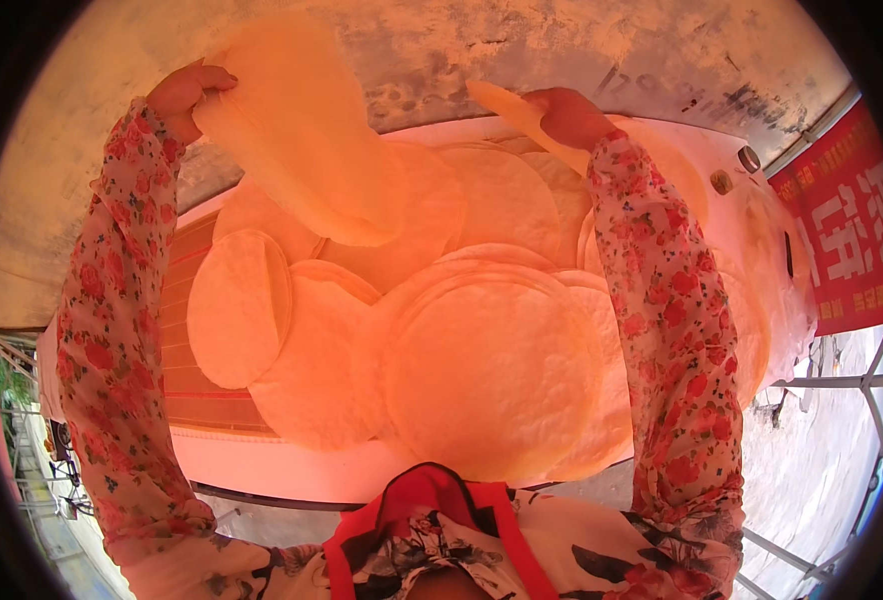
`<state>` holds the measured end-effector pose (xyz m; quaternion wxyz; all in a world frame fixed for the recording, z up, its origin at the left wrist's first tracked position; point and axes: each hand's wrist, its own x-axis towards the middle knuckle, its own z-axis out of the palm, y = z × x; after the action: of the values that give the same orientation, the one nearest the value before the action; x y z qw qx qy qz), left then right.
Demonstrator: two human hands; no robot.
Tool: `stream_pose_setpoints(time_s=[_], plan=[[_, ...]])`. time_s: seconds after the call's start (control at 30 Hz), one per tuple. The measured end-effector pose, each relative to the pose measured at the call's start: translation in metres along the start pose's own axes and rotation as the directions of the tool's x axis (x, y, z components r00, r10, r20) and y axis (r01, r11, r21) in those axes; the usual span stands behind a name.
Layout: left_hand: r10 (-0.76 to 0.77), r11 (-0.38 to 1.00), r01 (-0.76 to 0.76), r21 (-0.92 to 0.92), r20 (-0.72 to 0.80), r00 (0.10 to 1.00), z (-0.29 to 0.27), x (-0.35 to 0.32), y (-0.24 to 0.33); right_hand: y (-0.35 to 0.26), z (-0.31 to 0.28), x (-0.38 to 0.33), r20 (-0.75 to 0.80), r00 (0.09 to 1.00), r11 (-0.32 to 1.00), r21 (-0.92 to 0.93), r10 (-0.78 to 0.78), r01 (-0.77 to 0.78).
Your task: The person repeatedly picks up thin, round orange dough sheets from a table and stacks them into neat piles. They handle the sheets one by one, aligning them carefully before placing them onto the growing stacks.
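My left hand (192, 95), at the far left, pinches the edge of a thin round flatbread (297, 125). That flatbread hangs tilted above the table, slightly blurred, its lower edge over the others. At the far right side, my right hand (574, 118) is closed on another flatbread (524, 108), seen nearly edge-on; part of it is behind the hand and sleeve. Below both hands lie several overlapping flatbreads. The nearest is a large round stack (492, 370), and a folded-looking oval flatbread (239, 308) rests at the left.
The flatbreads lie on a long table (262, 468) with a pale edge and a brown slatted mat (207, 330) at its left. A stained tan surface (682, 50) stands behind. A red banner (847, 225) and metal poles (842, 382) are at the right.
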<state>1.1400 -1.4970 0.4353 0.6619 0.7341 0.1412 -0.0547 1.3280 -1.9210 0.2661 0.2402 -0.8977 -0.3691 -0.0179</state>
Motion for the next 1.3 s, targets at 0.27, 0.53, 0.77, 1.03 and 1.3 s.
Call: stream_pose_setpoints(time_s=[0.27,0.53,0.77,1.03,1.3], plan=[[0.024,0.998,-0.018,0.065,-0.094,0.995,-0.035,-0.009,-0.014,0.068,-0.123,0.001,-0.162,0.961,0.420,0.906,0.224,0.055],[-0.050,0.988,0.069,0.138,-0.139,0.989,-0.058,-0.003,-0.015,0.156,0.110,-0.123,0.064,0.704,-0.021,0.997,0.707,-0.070],[-0.178,0.982,0.187,0.019,-0.234,0.956,-0.135,0.008,-0.022,0.127,0.135,-0.163,-0.112,0.619,0.372,0.876,0.777,-0.308],[0.202,0.911,-0.127,0.393,-0.155,0.967,0.052,0.010,0.002,0.108,0.027,-0.274,-0.620,0.372,0.695,0.710,0.691,-0.108],[0.025,0.223,-0.300,0.927,0.302,0.953,0.252,0.062,-0.143,0.163,0.049,-0.440,-0.559,0.342,0.583,0.334,0.755,-0.741]])
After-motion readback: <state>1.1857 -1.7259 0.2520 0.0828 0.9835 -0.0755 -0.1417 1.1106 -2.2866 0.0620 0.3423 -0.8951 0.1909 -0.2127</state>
